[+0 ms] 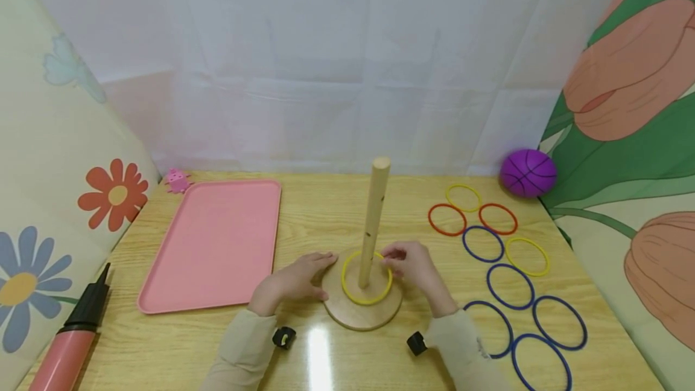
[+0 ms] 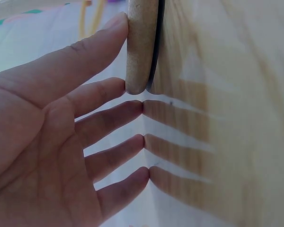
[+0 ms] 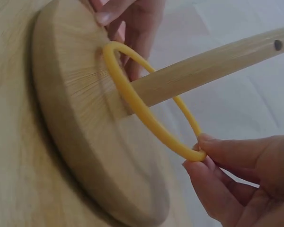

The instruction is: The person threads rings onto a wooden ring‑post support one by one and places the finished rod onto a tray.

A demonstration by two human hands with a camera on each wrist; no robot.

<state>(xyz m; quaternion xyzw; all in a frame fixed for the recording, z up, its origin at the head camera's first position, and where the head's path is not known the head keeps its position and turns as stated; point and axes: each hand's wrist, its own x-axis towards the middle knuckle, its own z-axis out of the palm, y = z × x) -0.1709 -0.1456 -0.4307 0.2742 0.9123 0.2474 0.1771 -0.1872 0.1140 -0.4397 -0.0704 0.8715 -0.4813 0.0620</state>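
Note:
A round wooden base with an upright wooden peg stands on the table. Around the peg, low over the base, is a yellow ring. My right hand pinches this ring between thumb and fingertips on its right side, and in the right wrist view that side is lifted off the base. On the base's left edge rests my left hand. Its thumb and a finger touch the rim in the left wrist view, while the other fingers stretch out with their tips on the table.
Several red, yellow and blue rings lie on the table at the right. A purple ball sits at the back right corner. To the left are a pink tray, a small pink toy and a pink-and-black pump.

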